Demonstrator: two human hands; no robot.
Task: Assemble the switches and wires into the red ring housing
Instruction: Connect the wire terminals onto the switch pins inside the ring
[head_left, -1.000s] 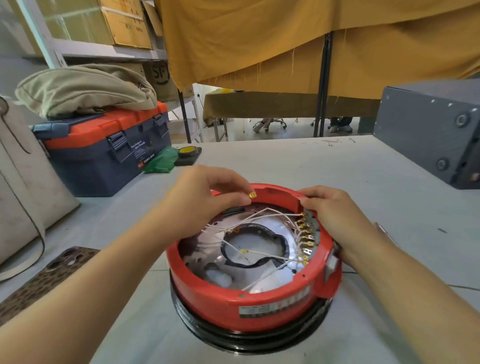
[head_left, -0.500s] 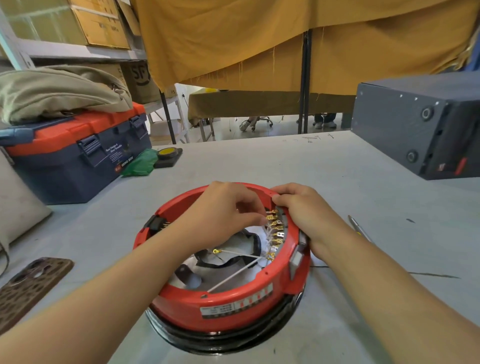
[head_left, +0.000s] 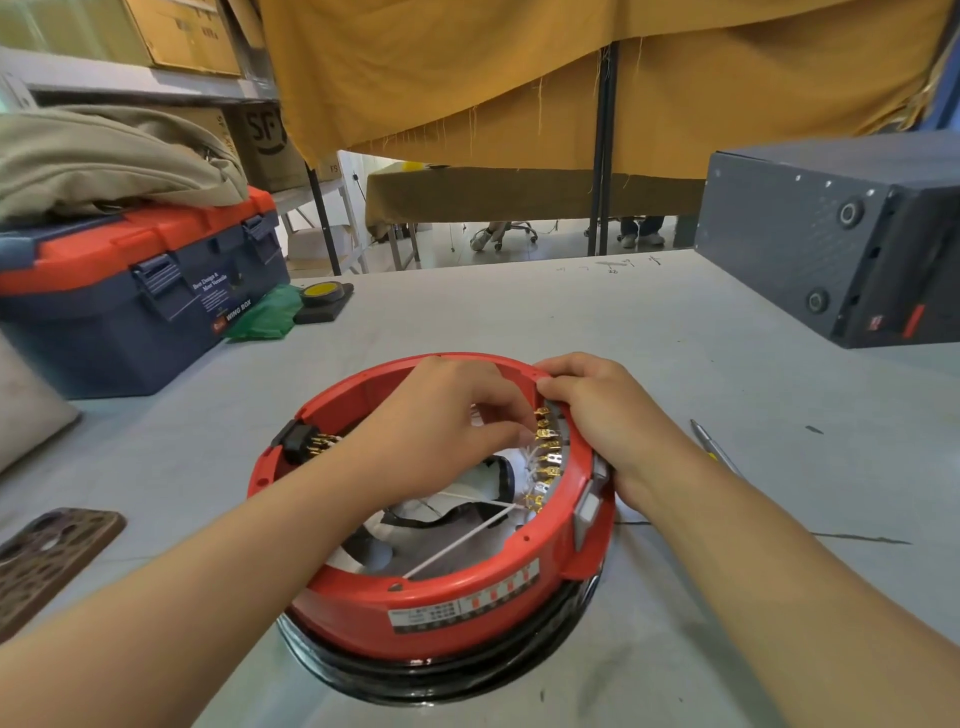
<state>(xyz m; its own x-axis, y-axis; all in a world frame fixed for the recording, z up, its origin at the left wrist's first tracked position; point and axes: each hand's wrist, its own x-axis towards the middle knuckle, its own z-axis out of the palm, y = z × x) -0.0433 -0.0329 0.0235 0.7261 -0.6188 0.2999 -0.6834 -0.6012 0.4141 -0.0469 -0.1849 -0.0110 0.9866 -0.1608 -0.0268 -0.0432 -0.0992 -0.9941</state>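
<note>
The red ring housing (head_left: 447, 608) sits on a black base on the grey table, right in front of me. A row of gold switch terminals (head_left: 546, 457) lines its inner right wall, with thin white wires (head_left: 457, 545) running from them across the inside. My left hand (head_left: 447, 431) reaches into the ring, its fingertips pinched on a wire end at the upper terminals. My right hand (head_left: 608, 415) grips the ring's right rim beside those terminals, thumb pressing on the top edge. A black connector block (head_left: 301, 441) with gold pins sits on the inner left wall.
A blue and red toolbox (head_left: 130, 291) with a beige bag on top stands at the back left. Green cloth and a yellow tape roll (head_left: 322, 293) lie beside it. A dark grey box (head_left: 841, 234) stands at the back right. A pen (head_left: 714, 449) lies to the right, a patterned phone case (head_left: 47, 556) to the left.
My left hand has gone from above the ring's far rim down into the ring, carrying the wire end to the terminal row. The view has shifted, so the ring sits further left.
</note>
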